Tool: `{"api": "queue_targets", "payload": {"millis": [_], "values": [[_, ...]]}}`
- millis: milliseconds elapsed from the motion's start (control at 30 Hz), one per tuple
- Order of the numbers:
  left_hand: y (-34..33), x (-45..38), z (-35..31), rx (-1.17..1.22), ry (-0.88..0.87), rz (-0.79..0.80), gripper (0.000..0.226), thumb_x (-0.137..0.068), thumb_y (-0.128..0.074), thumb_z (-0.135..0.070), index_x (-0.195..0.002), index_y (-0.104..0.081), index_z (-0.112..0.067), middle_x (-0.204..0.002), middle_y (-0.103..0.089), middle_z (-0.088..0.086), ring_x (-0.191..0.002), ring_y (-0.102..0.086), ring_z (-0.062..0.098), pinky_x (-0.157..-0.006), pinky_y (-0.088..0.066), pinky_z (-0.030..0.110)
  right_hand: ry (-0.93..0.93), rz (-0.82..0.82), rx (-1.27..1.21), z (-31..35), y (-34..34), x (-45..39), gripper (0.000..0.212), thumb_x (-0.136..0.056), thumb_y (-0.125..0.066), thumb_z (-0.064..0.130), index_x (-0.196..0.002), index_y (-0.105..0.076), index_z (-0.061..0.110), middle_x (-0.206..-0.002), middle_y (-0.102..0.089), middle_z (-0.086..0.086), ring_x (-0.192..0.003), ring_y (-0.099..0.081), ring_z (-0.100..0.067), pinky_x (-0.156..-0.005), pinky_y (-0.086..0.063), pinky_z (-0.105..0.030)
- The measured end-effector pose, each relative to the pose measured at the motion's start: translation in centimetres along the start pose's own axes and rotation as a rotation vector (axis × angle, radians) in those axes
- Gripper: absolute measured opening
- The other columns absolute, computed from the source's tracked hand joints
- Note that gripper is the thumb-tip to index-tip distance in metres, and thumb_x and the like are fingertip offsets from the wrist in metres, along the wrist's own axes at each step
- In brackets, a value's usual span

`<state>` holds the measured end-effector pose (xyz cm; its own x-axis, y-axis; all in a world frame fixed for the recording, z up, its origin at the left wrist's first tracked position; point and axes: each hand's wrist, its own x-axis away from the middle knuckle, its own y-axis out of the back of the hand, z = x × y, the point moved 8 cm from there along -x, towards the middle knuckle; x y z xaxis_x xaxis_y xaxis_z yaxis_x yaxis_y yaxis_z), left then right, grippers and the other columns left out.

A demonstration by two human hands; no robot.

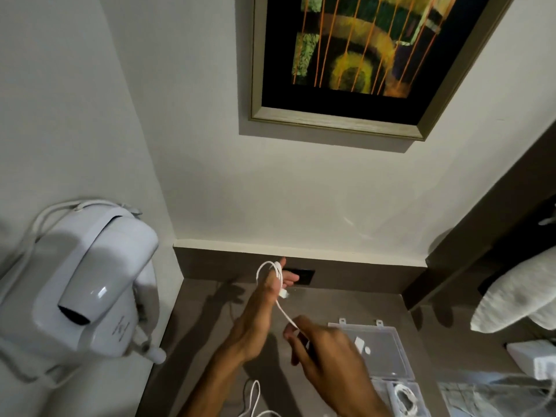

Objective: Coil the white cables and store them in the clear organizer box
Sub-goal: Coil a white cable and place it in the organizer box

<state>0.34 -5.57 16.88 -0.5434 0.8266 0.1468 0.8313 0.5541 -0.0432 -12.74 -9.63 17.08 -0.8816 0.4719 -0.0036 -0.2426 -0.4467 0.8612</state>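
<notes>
My left hand (264, 305) is stretched forward over the brown counter, with a white cable (281, 310) looped around its fingers and the plug end hanging by the thumb. My right hand (325, 353) pinches the same cable lower down, keeping it taut between both hands. The cable's loose tail (254, 397) lies on the counter by my left forearm. The clear organizer box (388, 350) lies open to the right of my right hand, lid flat. A coiled white cable (404, 398) rests in its near compartment.
A white wall-mounted hair dryer (87, 284) hangs at the left. A dark wall socket (304, 276) sits behind my left hand. A framed painting (355, 64) hangs above. White towels (517, 299) and a white box (535, 356) lie at the right.
</notes>
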Motion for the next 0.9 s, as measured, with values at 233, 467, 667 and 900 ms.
{"api": "queue_targets", "payload": {"millis": [233,467,667,900], "values": [[-3.7,1.9,0.6,-0.023,-0.017,0.19,0.117,-0.052,-0.029,-0.107,-0.124,-0.07,-0.025,-0.117,-0.075,0.014,-0.109,-0.07,0.015,-0.114,-0.042,0.05,0.196,-0.323,0.236,0.7,11.3,-2.7,0.028,-0.102,-0.051,0.057,-0.102,-0.071,0.037,-0.08,-0.08,0.015,-0.066,-0.073,-0.003,-0.058,-0.051,-0.018],[-4.4,3.3,-1.9,0.274,-0.1,0.365,0.116,-0.079,-0.018,-0.092,-0.131,-0.064,0.0,-0.098,-0.063,0.022,-0.098,-0.058,0.028,-0.099,-0.042,0.042,0.084,-0.211,-0.326,-4.5,5.4,-5.2,0.024,-0.104,-0.063,0.004,-0.105,-0.084,0.017,-0.093,-0.083,0.004,-0.085,-0.077,-0.011,-0.08,-0.064,-0.039],[-0.1,2.0,-2.3,0.224,-0.137,0.109,0.105,-0.079,-0.021,-0.092,-0.139,-0.06,-0.015,-0.111,-0.067,0.016,-0.109,-0.062,0.026,-0.101,-0.043,0.046,0.046,0.036,-0.372,-1.0,-2.7,-0.9,0.019,-0.109,-0.057,0.03,-0.11,-0.076,0.029,-0.083,-0.077,0.002,-0.075,-0.068,-0.001,-0.073,-0.054,-0.018],[-1.2,2.6,0.3,-0.113,-0.001,0.069,0.093,-0.068,-0.019,-0.1,-0.111,-0.076,-0.041,-0.106,-0.079,-0.016,-0.106,-0.07,-0.002,-0.096,-0.046,0.025,0.312,-0.238,0.314,4.3,7.3,0.6,0.024,-0.085,-0.088,0.028,-0.103,-0.074,0.036,-0.088,-0.073,0.011,-0.077,-0.066,-0.014,-0.066,-0.053,-0.03]]}}
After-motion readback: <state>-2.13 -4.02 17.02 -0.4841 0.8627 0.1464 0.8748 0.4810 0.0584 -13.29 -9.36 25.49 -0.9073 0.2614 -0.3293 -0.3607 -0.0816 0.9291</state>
